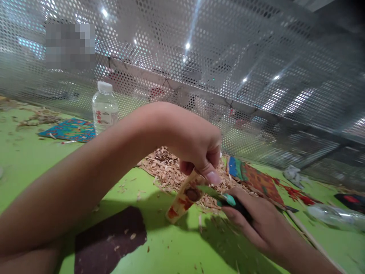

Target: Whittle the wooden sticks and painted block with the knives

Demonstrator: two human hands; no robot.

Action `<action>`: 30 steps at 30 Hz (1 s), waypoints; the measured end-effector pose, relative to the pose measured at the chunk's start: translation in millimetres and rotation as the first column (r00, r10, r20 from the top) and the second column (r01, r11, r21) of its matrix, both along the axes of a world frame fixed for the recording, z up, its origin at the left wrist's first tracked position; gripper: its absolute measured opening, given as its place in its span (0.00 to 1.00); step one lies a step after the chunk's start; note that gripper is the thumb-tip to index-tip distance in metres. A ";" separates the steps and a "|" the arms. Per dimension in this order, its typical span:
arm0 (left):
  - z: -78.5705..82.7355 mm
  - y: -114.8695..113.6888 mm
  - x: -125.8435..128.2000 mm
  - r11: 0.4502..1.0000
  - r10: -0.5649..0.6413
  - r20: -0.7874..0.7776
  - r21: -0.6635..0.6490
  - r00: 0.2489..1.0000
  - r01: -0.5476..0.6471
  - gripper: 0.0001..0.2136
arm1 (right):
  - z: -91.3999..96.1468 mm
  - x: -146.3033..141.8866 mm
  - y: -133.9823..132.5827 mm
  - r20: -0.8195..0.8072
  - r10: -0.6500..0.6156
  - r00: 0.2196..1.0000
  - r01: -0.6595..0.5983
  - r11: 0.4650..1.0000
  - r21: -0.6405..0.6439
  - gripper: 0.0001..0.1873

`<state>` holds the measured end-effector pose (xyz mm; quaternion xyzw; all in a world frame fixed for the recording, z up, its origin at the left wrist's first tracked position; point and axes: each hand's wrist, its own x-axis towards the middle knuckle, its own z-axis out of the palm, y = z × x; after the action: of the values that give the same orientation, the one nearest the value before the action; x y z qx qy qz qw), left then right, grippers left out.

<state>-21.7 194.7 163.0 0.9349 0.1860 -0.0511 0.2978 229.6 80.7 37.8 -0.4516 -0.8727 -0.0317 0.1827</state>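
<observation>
My left hand [199, 146] reaches across from the left with its wrist bent. Its closed fingers grip the upper end of a pale wooden piece [178, 207] marked with reddish-brown patches and a dark round spot. In my right hand [256, 217] is a knife [218, 197] with a dark handle; turquoise patches show at the fingertips. Its blade points left and lies against or just beside the upper part of the wood; exact contact is hard to see. Behind both hands spreads a heap of wood shavings [165, 169].
A dark brown sheet [111, 243] lies on the green table [159, 249]. A water bottle [105, 108] stands by a blue patterned sheet [70, 129]. On the right are a painted sheet [256, 180] and a clear bottle lying down [336, 217]. A perforated metal screen [182, 72] runs behind.
</observation>
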 end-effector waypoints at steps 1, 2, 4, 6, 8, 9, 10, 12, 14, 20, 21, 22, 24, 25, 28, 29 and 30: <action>-0.5 1.2 -0.1 1.000 -0.001 -0.004 -0.002 1.000 0.001 0.15 | -6.0 -3.4 -0.2 -0.008 -0.017 1.000 0.016 0.999 -0.035 0.14; -0.8 2.4 -0.3 1.000 -0.003 -0.006 -0.002 1.000 0.003 0.14 | -12.0 -6.5 -0.8 -0.001 -0.022 1.000 0.022 0.997 -0.077 0.14; -1.1 3.7 -0.7 1.000 -0.019 -0.006 -0.007 1.000 0.019 0.12 | -21.8 -11.1 -2.2 0.044 -0.005 0.999 0.012 0.987 -0.160 0.14; -0.8 3.3 -0.9 1.000 -0.025 0.008 -0.015 1.000 0.025 0.11 | -25.9 -12.3 -3.2 0.100 0.026 0.995 -0.004 0.978 -0.206 0.15; -0.1 1.2 -0.6 1.000 -0.016 0.011 -0.013 1.000 0.016 0.11 | -22.6 -9.8 -3.6 0.090 0.055 0.994 -0.040 0.986 -0.163 0.15; 0.3 -0.1 -0.3 1.000 -0.009 0.008 -0.005 1.000 0.009 0.12 | -18.7 -7.7 -3.7 0.071 0.063 0.996 -0.054 0.992 -0.117 0.15; 0.6 -1.3 0.1 1.000 -0.001 0.004 0.007 1.000 0.001 0.12 | -14.2 -5.5 -4.0 0.048 0.065 0.997 -0.061 0.996 -0.068 0.15; 0.8 -2.7 0.8 1.000 0.009 -0.004 0.022 1.000 -0.009 0.12 | -6.2 -2.2 -4.5 0.008 0.041 0.999 -0.041 0.999 0.011 0.15; 0.5 -2.6 1.6 1.000 0.003 -0.005 0.017 1.000 -0.003 0.13 | -3.8 -1.5 -4.3 -0.010 0.001 1.000 0.000 0.999 0.048 0.15; -0.4 1.2 1.7 0.998 -0.033 -0.005 0.044 0.999 0.034 0.14 | -20.6 -6.1 1.6 -0.092 0.022 0.995 -0.020 0.999 0.033 0.15; -0.4 1.6 1.6 0.998 -0.039 -0.007 0.046 0.999 0.039 0.14 | -22.8 -6.0 2.1 -0.089 0.027 0.996 -0.025 0.999 0.027 0.15; -0.3 1.8 1.4 0.998 -0.036 -0.010 0.046 0.999 0.036 0.14 | -24.6 -5.7 2.1 -0.083 0.024 0.996 -0.022 0.999 0.024 0.15; 0.1 1.9 1.0 0.999 -0.012 -0.017 0.042 1.000 0.013 0.13 | -27.8 -4.8 0.9 -0.061 0.015 0.998 -0.013 1.000 0.023 0.15; 0.4 1.8 0.7 0.999 0.002 -0.025 0.042 1.000 -0.001 0.13 | -29.4 -4.6 -0.1 -0.035 0.016 0.999 -0.015 1.000 0.011 0.16; 1.2 1.3 -0.4 0.998 0.025 -0.024 0.051 0.999 -0.024 0.13 | -32.1 -4.6 -2.9 0.068 0.048 0.997 -0.045 0.998 -0.047 0.16; 1.4 1.1 -0.6 0.999 0.022 -0.020 0.049 1.000 -0.021 0.13 | -31.2 -4.5 -3.5 0.091 0.059 0.994 -0.055 0.997 -0.052 0.16; 1.4 0.9 -0.6 0.999 0.017 -0.018 0.047 1.000 -0.016 0.13 | -29.1 -4.2 -4.0 0.100 0.066 0.993 -0.062 0.997 -0.039 0.16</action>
<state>-22.4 195.6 164.5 0.9397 0.1975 -0.0529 0.2743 225.4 76.7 8.7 -0.4244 -0.8953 -0.0333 0.1309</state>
